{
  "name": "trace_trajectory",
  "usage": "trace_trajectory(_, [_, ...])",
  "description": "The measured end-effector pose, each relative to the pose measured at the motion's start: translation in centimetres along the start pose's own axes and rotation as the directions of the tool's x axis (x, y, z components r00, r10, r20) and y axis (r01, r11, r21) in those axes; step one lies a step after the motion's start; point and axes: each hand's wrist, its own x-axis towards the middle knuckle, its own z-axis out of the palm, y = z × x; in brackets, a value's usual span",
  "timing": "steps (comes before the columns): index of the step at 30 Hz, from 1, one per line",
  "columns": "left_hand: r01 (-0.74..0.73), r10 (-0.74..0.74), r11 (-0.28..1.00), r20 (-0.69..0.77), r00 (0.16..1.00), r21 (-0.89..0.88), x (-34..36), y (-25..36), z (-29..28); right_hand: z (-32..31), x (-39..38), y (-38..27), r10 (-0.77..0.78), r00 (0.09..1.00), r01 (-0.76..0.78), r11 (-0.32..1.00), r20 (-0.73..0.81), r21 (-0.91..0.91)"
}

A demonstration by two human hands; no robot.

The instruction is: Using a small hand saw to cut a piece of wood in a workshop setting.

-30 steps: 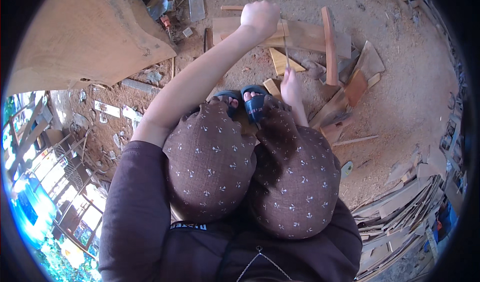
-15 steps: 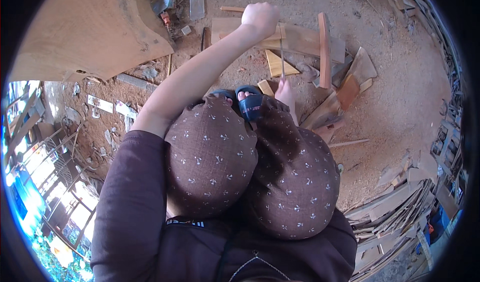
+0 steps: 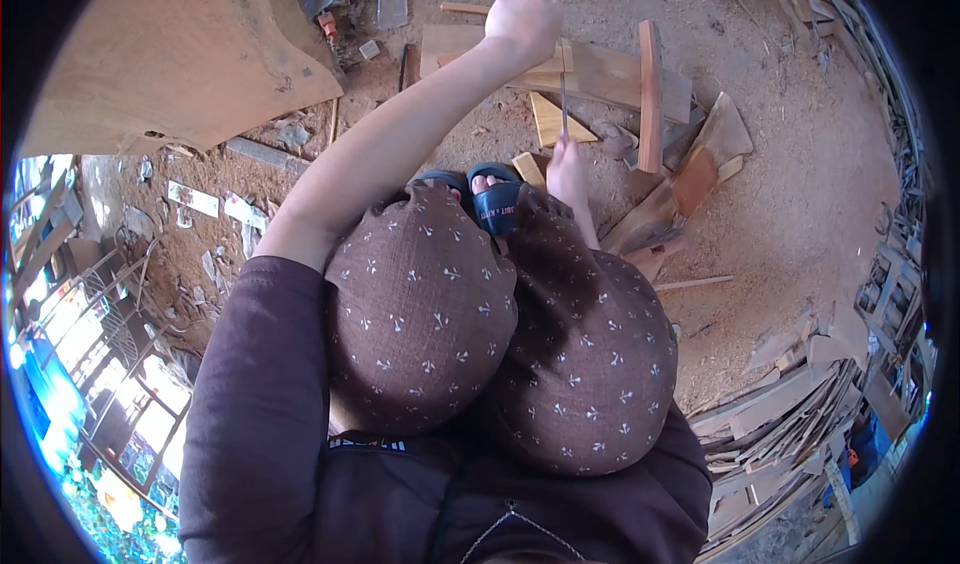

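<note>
My left hand [image 3: 524, 29], closed in a fist, presses down on a light wooden strip [image 3: 553, 60] that lies over a flat plank [image 3: 610, 74]. Most of the strip is covered by the fist and forearm. Closer to my feet, my right hand [image 3: 568, 172] is wrapped round the handle of a thin-bladed tool [image 3: 564, 104], which looks like a hand saw seen edge-on. Its blade points away from me and meets the strip near its right end. My knee partly hides the right forearm. A triangular wood offcut [image 3: 556, 121] lies just left of the blade.
A reddish wooden bar [image 3: 650, 99] lies across the plank's right part. Wood offcuts [image 3: 700, 179] lie right of my sandals [image 3: 493, 204]. A large wooden slab [image 3: 190, 54] fills the far left. Stacked thin boards [image 3: 790, 434] stand at the lower right.
My right hand and the saw-like tool have slid a little forward, away from me, along the blade's line. The left hand stays on the strip.
</note>
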Motion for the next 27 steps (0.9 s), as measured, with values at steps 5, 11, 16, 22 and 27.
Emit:
trace_trajectory(5, [-0.045,0.045,0.999,0.007,0.999,-0.018,0.1,1.0,-0.1,-0.4,-2.1,1.6,0.039,0.999,-0.039,0.999,0.013,-0.025])
trace_trajectory(11, [-0.079,0.08,0.996,-0.032,0.996,0.033,0.8,1.1,0.3,-1.0,5.9,-1.8,0.009,1.0,-0.01,0.995,-0.02,-0.094])
trace_trajectory(16, [-0.048,0.048,0.999,-0.037,0.998,-0.002,-0.1,0.5,0.0,-0.7,1.2,-0.2,0.04,0.998,-0.038,0.999,0.041,-0.031])
trace_trajectory(22, [-0.038,0.038,0.999,-0.009,0.999,0.01,0.6,0.1,0.6,-2.3,-2.0,0.3,0.044,0.998,-0.042,0.997,0.047,-0.061])
trace_trajectory(27, [-0.098,0.101,0.991,-0.023,0.995,0.09,1.2,0.4,1.7,-0.8,6.1,-1.0,-0.026,1.0,0.025,0.996,-0.016,-0.081])
